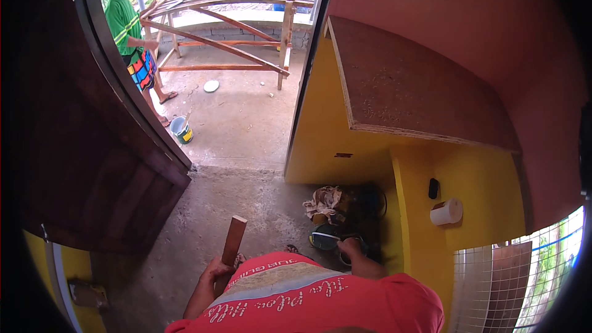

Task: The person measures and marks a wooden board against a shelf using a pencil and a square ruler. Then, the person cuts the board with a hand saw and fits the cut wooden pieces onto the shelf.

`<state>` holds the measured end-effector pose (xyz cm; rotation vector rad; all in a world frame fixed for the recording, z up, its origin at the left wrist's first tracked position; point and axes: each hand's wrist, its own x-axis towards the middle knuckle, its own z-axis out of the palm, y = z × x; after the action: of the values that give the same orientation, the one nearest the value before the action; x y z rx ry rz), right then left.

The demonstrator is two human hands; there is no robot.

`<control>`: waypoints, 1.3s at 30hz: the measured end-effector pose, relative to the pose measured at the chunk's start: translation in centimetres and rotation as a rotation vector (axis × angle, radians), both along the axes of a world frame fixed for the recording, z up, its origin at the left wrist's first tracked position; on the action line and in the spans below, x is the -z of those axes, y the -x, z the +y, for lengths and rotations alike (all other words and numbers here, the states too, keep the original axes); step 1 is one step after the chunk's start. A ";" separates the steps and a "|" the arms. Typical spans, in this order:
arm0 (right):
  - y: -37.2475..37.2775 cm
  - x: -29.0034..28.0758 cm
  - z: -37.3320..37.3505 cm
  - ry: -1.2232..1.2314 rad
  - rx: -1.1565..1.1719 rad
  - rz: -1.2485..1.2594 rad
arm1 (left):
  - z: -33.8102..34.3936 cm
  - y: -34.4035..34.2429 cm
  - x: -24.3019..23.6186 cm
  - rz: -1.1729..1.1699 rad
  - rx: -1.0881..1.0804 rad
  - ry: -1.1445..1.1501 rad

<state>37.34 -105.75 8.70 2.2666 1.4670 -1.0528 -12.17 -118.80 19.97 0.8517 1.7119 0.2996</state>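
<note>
My left hand (216, 270) is closed around a reddish-brown wooden strip (234, 239), which stands up at a slant in front of my red shirt. Its far end shows a paler cut face. My right hand (351, 249) reaches down beside a dark bucket (324, 237) on the floor. The fingers look curled, but what they grip, if anything, is too small and dark to make out. A thin pale line crosses the bucket's top towards that hand. Crumpled pale rags (324, 201) lie just beyond the bucket.
A dark wooden door (105, 148) stands open at left. A brown shelf (419, 92) juts from the wall at right. Outside are a wooden trestle frame (222, 46), a paint bucket (181, 130), a white lid (211, 86) and a person in green (123, 21).
</note>
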 end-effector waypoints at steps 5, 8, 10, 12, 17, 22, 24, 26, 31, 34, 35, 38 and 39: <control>3.2 4.8 -0.6 0.107 -0.114 0.134 | -3.9 2.0 3.7 0.018 0.032 0.079; 6.7 4.5 -0.4 0.193 -0.057 0.209 | -5.2 3.6 4.2 0.171 0.069 0.148; 8.9 4.7 0.4 0.198 -0.069 0.157 | -6.6 6.0 7.2 0.165 0.129 0.104; 9.6 4.7 0.5 0.180 -0.091 0.184 | -7.7 7.6 8.2 0.149 0.075 0.172; 7.6 10.7 0.8 0.063 -0.491 0.079 | -4.4 6.9 0.8 0.140 0.001 0.273; 7.4 11.2 0.6 0.038 -0.558 0.053 | -5.9 9.6 7.4 0.172 0.049 0.229; 7.0 11.8 0.3 0.045 -0.721 0.029 | -5.5 10.1 9.2 0.196 0.089 0.209; 7.4 11.3 -0.2 0.235 -0.391 0.187 | -5.1 10.2 9.8 0.221 0.116 0.188; 7.3 10.9 -0.9 0.269 -0.491 0.199 | -4.1 9.9 10.3 0.122 0.178 0.155; 7.1 10.4 -0.6 0.244 -0.618 0.140 | -3.4 9.4 9.1 0.101 0.197 0.136; 7.3 10.1 -0.4 0.221 -0.709 0.080 | -3.4 9.3 8.8 0.107 0.198 0.134; 7.0 11.0 -1.1 0.017 -0.374 -0.034 | -2.7 9.1 8.2 0.141 0.248 0.153; 6.7 11.1 -0.9 0.014 -0.367 -0.029 | -2.7 9.3 8.5 0.140 0.285 0.127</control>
<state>30.68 -106.70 -2.43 1.8912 1.7671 -0.9087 -21.44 -121.50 11.44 1.0262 1.6903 -0.0622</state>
